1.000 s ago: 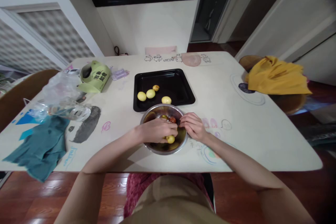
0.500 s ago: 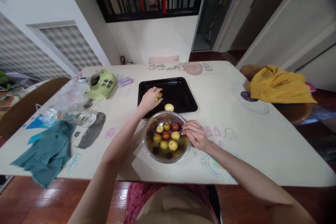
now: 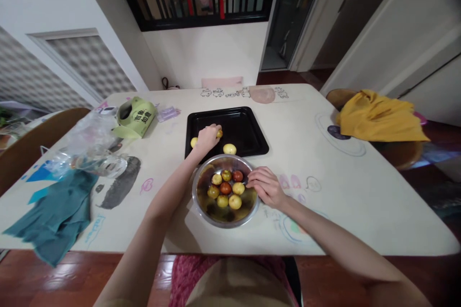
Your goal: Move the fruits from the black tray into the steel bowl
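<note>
Over the black tray [image 3: 241, 127], my left hand [image 3: 209, 138] has its fingers closed round a small yellow-brown round fruit [image 3: 219, 133]. One pale yellow fruit [image 3: 229, 149] lies at the tray's near edge, and another yellow fruit [image 3: 194, 142] shows partly behind my left wrist. In front of the tray stands a metal bowl [image 3: 225, 220]. Several round fruits lie in it, yellow-green ones such as this yellow fruit [image 3: 235, 202] and two reddish-brown ones, including this red fruit [image 3: 225, 188]. My right hand [image 3: 267, 186] grips the bowl's right rim with bent fingers.
On the left of the white table [image 3: 306, 235] lie a teal cloth [image 3: 59, 213], clear plastic packaging [image 3: 86, 139] and a green paper bag [image 3: 135, 117]. A yellow cloth [image 3: 382, 117] drapes over a chair at the right.
My left hand has shifted slightly on the tray with the fruit in it, and a yellow fruit now shows beside its wrist. My right hand stays at the bowl's rim.
</note>
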A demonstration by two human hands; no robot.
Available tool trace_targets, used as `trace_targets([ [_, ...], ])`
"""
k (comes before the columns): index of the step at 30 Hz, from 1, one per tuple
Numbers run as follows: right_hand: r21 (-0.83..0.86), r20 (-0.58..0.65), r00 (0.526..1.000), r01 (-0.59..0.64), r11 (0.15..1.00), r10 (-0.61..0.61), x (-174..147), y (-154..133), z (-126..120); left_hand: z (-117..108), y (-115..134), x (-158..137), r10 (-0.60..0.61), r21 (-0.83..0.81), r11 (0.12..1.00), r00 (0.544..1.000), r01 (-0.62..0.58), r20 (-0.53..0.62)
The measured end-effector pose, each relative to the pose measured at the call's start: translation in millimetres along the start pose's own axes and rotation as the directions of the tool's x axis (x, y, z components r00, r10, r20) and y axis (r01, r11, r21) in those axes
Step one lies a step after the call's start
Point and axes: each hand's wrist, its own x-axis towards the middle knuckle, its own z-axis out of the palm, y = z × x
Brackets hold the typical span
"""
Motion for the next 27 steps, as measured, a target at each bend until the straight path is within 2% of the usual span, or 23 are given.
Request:
trace_targets([
  [3, 0.0, -0.003, 1.0, -0.004, 1.0, 0.004, -0.2, 0.4, -0.3, -5.4, -1.2, -2.3, 0.018, -0.062, 0.998, 0.999, -0.021, -0.05],
  [6, -0.006, 0.003, 1.0, 0.0, 1.0, 0.0, 0.5, 0.4, -0.4, -16.4, -1.2, -12.4, 0.059, -0.224, 0.971, 0.988, -0.09, -0.14],
  [11, -0.006, -0.009, 1.0, 0.02, 1.0, -0.02, 2.7, -1.0, -0.1, -38.4, 2.9, -57.4, 0.187, -0.484, 0.824, 0.948, -0.295, -0.259],
  [14, -0.016, -0.015, 1.0, 0.025, 1.0, -0.026, 3.7, -1.8, 0.3, -50.0, 1.8, -91.2, 0.324, -0.599, 0.709, 0.926, -0.372, -0.192],
  [17, -0.022, -0.004, 1.0, 0.025, 0.999, -0.025, 4.2, -1.7, 0.7, -55.2, -3.6, -118.9, 0.485, -0.639, 0.64, 0.869, -0.427, -0.096],
  [23, -0.031, 0.008, 1.0, 0.006, 0.999, -0.006, 2.4, -0.3, 0.8, -46.8, -10.1, -148.0, 0.631, -0.7, 0.563, 0.775, -0.44, 0.021],
  [27, -0.036, -0.001, 1.0, 0.008, 0.999, -0.008, 1.4, 0.2, 1.3, -42.8, -10.7, -152.3, 0.671, -0.726, 0.514, 0.742, -0.456, 0.009],
])
